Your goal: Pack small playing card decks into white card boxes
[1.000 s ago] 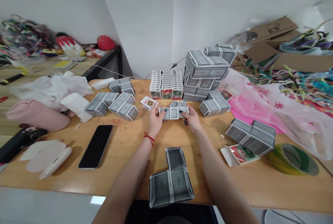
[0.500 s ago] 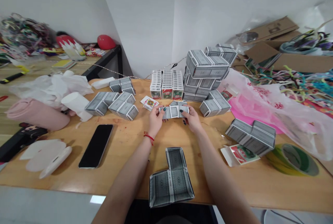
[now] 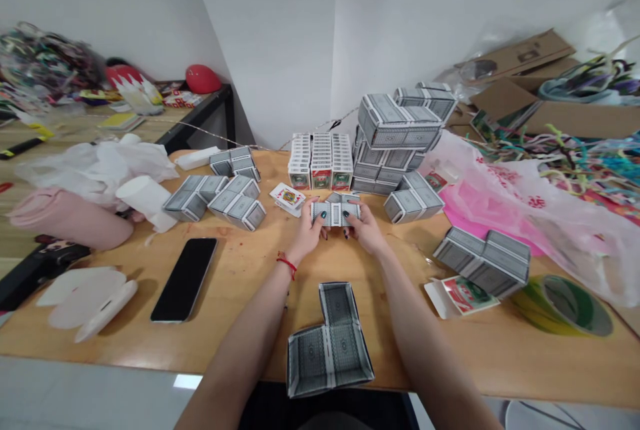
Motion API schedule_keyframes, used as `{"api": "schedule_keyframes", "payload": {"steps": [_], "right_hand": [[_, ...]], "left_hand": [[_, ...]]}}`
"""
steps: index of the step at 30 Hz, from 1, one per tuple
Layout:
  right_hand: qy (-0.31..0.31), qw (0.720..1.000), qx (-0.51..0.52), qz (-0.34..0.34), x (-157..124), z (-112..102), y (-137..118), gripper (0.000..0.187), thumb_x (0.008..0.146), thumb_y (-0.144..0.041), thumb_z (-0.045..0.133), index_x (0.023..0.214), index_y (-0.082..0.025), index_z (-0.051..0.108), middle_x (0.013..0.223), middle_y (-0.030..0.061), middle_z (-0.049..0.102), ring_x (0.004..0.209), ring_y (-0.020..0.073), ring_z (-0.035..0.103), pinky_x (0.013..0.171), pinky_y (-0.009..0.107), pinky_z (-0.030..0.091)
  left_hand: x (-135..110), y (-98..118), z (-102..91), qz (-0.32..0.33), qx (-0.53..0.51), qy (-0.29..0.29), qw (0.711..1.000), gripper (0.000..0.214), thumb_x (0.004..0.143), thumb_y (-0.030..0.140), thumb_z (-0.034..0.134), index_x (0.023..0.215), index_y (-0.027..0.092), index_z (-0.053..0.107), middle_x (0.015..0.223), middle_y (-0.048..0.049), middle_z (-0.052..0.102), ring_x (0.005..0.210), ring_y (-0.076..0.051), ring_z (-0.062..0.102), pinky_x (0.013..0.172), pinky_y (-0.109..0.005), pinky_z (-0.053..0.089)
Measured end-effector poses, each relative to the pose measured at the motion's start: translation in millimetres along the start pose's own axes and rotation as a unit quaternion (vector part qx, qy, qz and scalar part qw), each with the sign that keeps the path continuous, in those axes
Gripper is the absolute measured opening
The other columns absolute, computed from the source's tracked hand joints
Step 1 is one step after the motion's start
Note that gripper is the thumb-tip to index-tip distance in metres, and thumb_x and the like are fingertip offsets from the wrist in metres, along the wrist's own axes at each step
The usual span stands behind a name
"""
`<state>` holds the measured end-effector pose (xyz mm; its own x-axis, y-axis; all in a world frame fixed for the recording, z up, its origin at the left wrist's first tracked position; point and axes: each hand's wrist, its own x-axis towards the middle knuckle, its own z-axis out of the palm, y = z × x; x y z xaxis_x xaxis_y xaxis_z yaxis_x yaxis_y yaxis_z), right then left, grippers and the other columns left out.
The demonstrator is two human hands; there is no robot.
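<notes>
Between my two hands is a small piece of folded playing cards (image 3: 336,214) with grey patterned backs. My left hand (image 3: 309,229) grips its left end, thumb on top. On the right end, my right hand (image 3: 366,227) closes with its thumb on top as well. Just behind the piece, partly hidden, lie more grey-backed cards (image 3: 342,197). A loose pile of cards (image 3: 288,197), face up, rests left of my left hand. Near the table's front edge, between my forearms, sits an L-shaped block of folded cards (image 3: 332,343).
Card boxes (image 3: 321,162) stand in rows at the back, beside a tall stack of card blocks (image 3: 395,143). More card blocks (image 3: 237,202) sit left. A phone (image 3: 185,280), a pink roll (image 3: 73,217), tape (image 3: 565,307), an opened card box (image 3: 470,295) and a plastic bag (image 3: 540,210) lie around.
My hands have drawn slightly closer together. The card piece between them looks more compact, its ends pushed inward and its front side turned more toward me.
</notes>
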<state>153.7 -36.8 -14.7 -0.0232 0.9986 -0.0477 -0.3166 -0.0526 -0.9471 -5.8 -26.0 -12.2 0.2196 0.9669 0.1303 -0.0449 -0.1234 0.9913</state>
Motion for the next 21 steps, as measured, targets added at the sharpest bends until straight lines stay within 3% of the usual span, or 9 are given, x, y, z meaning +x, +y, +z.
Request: {"api": "schedule_keyframes", "payload": {"steps": [13, 21], "right_hand": [[-0.053, 0.998, 0.014, 0.013, -5.2, 6.7, -1.8, 0.047, 0.069, -0.038, 0.062, 0.105, -0.028, 0.034, 0.071, -0.0079, 0.051, 0.042, 0.0059, 0.049, 0.042, 0.021, 0.042], [-0.061, 0.997, 0.031, 0.035, -8.3, 8.7, -6.7, 0.052, 0.065, -0.035, 0.065, 0.105, -0.028, 0.033, 0.075, -0.0062, 0.056, 0.048, 0.0082, 0.053, 0.049, 0.025, 0.046]], "left_hand": [[-2.4, 3.3, 0.2, -0.010, 0.002, -0.026, 1.000, 0.044, 0.083, 0.042, 0.043, 0.121, 0.024, 0.030, 0.079, -0.0025, 0.050, 0.050, -0.008, 0.047, 0.041, -0.021, 0.040], [-4.6, 3.5, -0.1, -0.021, 0.014, -0.043, 0.999, 0.053, 0.083, 0.046, 0.040, 0.129, 0.022, 0.026, 0.054, 0.0043, 0.043, 0.039, -0.008, 0.040, 0.038, -0.020, 0.034]]}}
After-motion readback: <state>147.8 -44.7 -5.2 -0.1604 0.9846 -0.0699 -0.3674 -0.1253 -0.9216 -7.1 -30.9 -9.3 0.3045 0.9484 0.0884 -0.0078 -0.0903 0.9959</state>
